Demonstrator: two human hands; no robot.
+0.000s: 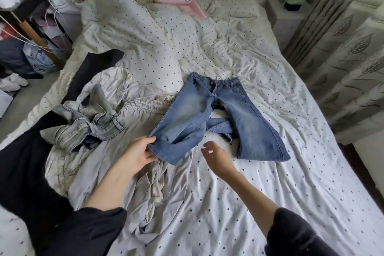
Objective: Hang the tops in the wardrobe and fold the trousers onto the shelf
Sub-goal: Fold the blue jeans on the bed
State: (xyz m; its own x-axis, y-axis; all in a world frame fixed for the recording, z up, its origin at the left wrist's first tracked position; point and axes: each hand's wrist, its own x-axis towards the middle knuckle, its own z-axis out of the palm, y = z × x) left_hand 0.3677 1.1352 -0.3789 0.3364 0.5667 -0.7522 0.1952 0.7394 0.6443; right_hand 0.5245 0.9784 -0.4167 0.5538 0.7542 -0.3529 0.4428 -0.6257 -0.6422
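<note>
Bed (270, 172): blue jeans (209, 114) lie mid-bed, waistband twd headboard, legs partly doubled. Step: folding trousers. L hand (139, 153) pinches the left leg's edge; R hand (216, 156) hovers, fingers loose, gripping nothing. Next prob: R takes other leg, folds over.

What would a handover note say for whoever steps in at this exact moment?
Left hand pinches the near leg hem of the mid-blue denim jeans, spread unfolded on the polka-dot bed sheet.
Right hand hovers open beside them, holding nothing.
Crumpled pale-grey washed jeans, a black garment and white clothing lie in a heap to the left.
Done: nothing folded here.
Left: fold trousers, shelve them, hang tops.
</note>
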